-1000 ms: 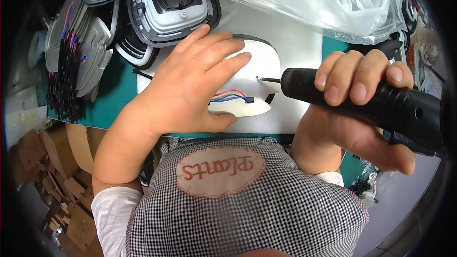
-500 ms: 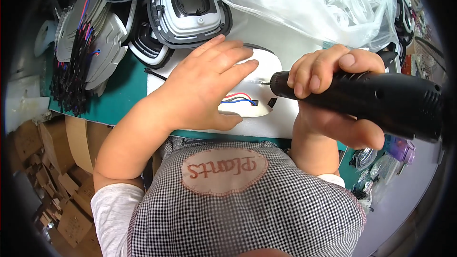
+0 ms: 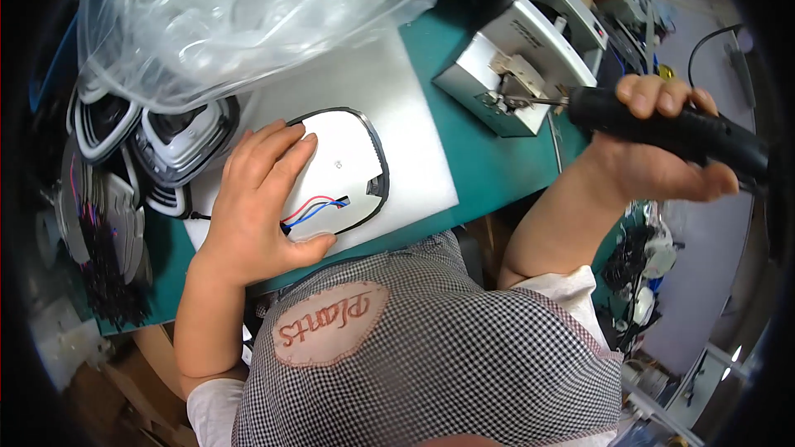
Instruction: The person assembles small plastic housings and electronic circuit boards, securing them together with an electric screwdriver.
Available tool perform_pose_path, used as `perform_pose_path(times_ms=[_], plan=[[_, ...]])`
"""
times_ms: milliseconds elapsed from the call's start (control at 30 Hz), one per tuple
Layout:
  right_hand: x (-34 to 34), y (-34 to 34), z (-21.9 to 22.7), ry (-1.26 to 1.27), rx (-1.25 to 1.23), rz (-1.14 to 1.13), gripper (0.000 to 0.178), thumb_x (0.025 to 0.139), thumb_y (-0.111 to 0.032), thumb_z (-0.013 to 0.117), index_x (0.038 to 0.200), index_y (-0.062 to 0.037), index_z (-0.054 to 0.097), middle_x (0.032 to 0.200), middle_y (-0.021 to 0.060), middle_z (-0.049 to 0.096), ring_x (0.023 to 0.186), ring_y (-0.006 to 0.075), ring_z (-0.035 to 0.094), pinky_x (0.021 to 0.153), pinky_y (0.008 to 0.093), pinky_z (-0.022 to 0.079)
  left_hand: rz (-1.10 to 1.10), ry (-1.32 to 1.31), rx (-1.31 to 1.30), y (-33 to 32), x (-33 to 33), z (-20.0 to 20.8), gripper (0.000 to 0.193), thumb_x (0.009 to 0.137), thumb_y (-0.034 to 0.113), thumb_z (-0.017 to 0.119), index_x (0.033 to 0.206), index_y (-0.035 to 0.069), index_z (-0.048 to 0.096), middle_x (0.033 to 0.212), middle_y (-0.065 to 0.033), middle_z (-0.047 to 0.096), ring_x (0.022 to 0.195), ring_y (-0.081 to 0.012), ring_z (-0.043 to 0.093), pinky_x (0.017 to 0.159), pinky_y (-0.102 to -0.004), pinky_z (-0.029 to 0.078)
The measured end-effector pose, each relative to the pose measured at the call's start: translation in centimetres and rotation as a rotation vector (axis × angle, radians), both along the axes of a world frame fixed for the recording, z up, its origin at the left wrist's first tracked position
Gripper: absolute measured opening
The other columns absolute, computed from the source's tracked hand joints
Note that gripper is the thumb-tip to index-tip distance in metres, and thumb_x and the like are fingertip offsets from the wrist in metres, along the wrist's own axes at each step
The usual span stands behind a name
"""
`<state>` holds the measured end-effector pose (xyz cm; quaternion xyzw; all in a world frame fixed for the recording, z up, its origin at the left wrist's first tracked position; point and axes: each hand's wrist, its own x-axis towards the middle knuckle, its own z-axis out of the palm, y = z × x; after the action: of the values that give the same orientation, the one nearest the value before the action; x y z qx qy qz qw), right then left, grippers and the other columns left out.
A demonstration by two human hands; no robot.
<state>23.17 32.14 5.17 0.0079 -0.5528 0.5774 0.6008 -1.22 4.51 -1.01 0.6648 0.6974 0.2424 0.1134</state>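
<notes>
My right hand (image 3: 658, 136) is wrapped round a black electric screwdriver (image 3: 611, 112), held level on the right. The screwdriver's bit reaches left to the front of a pale boxy screw feeder (image 3: 530, 37), at its small metal outlet. My left hand (image 3: 252, 207) lies with fingers stretched over the left side of a white rounded panel (image 3: 344, 145) with a black rim. Red, blue and dark wires (image 3: 313, 209) come out of a small slot in the panel and run under my left hand. A small screw head or hole shows near the panel's middle.
The panel lies on a white foam sheet (image 3: 418, 170) over a green table mat (image 3: 472, 178). A clear plastic bag (image 3: 248, 16) of translucent parts fills the far left. White and black housings (image 3: 178, 141) and grey plates with wires (image 3: 108, 223) are at left.
My right hand has carried the screwdriver from the panel's middle over to the screw feeder on the right. The view has turned rightward. My left hand stays on the panel.
</notes>
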Motion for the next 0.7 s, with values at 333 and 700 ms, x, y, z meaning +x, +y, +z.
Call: perform_pose_path(times_ms=[333,700], plan=[[-1.8,-1.0,-4.4,0.041,-0.056,-0.176,0.085,0.073,-0.085,0.053,0.106,-0.0057,0.051,0.07,0.0098,0.057,0.055,0.0225,0.058,0.055,0.0345,0.052,-0.004,0.016,-0.001,0.8,1.1,-0.5,0.088,0.053,0.028,0.08,0.133,0.004,0.052,0.134,-0.0169,0.05,0.127,-0.04,0.046,0.104,-0.0482,0.04],[-3.6,-2.1,-3.7,-0.183,0.026,-0.319,0.081,0.077,-0.078,0.058,0.105,-0.0017,0.052,0.072,0.0112,0.056,0.057,0.0207,0.058,0.055,0.0332,0.052,0.032,0.021,-0.006,0.6,1.1,-0.7,0.087,0.054,0.029,0.079,0.133,0.005,0.053,0.135,-0.0162,0.05,0.127,-0.0388,0.046,0.105,-0.0477,0.04]])
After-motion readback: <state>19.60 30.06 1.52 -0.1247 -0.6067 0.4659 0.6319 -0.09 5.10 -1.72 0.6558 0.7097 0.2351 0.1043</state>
